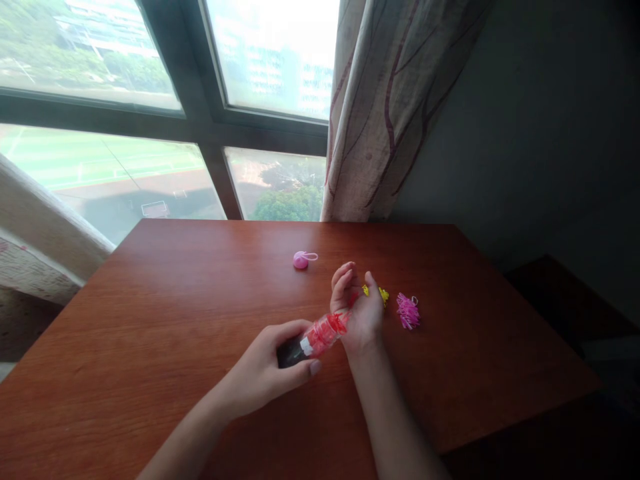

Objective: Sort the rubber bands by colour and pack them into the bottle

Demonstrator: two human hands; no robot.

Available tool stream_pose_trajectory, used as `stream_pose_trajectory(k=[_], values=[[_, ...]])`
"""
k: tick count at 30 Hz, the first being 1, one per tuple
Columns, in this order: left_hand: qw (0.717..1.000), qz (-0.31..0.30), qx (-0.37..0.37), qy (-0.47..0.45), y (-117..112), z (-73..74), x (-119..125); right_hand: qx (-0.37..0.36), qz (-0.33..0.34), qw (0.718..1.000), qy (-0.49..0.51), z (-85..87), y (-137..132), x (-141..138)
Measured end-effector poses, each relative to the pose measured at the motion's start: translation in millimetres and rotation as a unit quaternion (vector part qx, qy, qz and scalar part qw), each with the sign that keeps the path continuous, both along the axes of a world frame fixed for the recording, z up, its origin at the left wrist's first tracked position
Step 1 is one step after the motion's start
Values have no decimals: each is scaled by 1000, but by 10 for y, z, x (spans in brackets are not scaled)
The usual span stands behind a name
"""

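My left hand [273, 367] is wrapped round a small clear bottle [324, 335] with a dark lower part, a white patch and red contents. The bottle lies tilted, its red end pointing up and right against my right palm. My right hand [360, 310] is turned palm up, fingers apart and slightly curled. A bit of red shows between its fingers and thumb; whether it rests on the palm I cannot tell. Just beyond the right thumb lies a yellow frilly bundle [383, 295], partly hidden. To its right is a pink stringy bundle [409, 311] with a pale loop.
A pink rounded object [301, 260] with a thin loop sits farther back on the brown wooden table [150, 320]. Behind the table stand a window [215, 133] and a patterned curtain [390, 100]. The table's right edge borders a dark area.
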State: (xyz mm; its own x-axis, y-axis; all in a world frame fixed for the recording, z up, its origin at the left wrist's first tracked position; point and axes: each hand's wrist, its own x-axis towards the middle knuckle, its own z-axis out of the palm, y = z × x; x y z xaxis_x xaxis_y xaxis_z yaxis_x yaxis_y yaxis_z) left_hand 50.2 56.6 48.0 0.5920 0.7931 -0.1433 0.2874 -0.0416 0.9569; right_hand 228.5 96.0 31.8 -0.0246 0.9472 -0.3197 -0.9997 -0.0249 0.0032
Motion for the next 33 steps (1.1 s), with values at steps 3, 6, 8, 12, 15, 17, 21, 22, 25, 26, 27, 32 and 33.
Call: stream_pose_trajectory(k=[3,6,8,12,15,17,21,22,25,26,27,32,33], values=[[1000,-1,4,8,-5,-11,23,16,-15,1000,2,-2,-1,30],[1000,-9,10,17,-12,-19,50,20,-22,1000,6,6,-3,48],[1000,-12,13,20,-15,-21,63,23,-23,999,8,17,-8,48],[1000,-8,14,21,-15,-22,75,28,-8,999,32,35,-24,19],[1000,-2,16,14,-7,-29,76,25,11,999,29,34,-34,-21],[1000,4,18,9,-1,-35,71,30,23,999,12,29,-37,-49],[1000,8,21,9,2,-47,54,25,34,999,13,24,-39,-95],[1000,9,21,10,1,-51,50,20,33,999,15,23,-38,-104],[1000,10,24,11,0,-66,44,13,37,999,2,18,-35,-124],[1000,10,25,11,0,-72,42,14,41,999,-4,15,-34,-128],[1000,11,26,10,1,-77,41,15,47,999,-8,13,-33,-131],[999,24,31,4,22,-80,29,-10,63,998,3,-10,-39,-166],[999,31,33,0,28,-74,26,-13,66,998,-3,-18,-41,-182]])
